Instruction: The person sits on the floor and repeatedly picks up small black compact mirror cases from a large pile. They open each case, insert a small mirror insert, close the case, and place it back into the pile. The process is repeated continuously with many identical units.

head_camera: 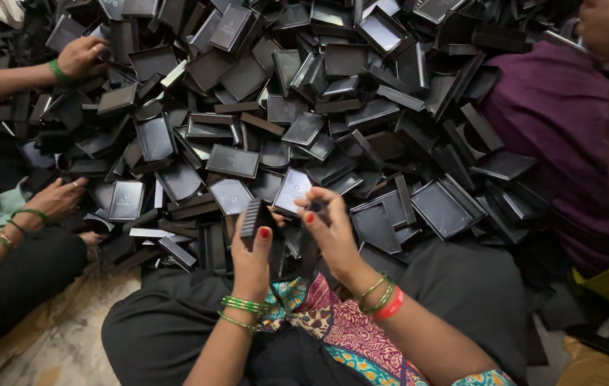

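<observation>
Left hand: my left hand point(253, 246) is clamped on a small black box point(250, 216), thumb with red nail pressed on its side.
Box: flat, rectangular, matte black, held edge-up so I see its ribbed narrow side; it sits just above my lap, at 6 o'clock of the heap.
Right hand: my right hand point(329, 229) pinches a second small black piece point(317, 207) between fingertips, just at 3 o'clock of the box; what it is, I cannot tell.
Heap: a pile of black trays and lids point(304, 107) spreads from 9 to 3 o'clock, shallow, glossy inside.
Others: another person's hand point(58, 200) rests on the pile at 9 o'clock, one more hand point(79, 56) at 10 o'clock.
</observation>
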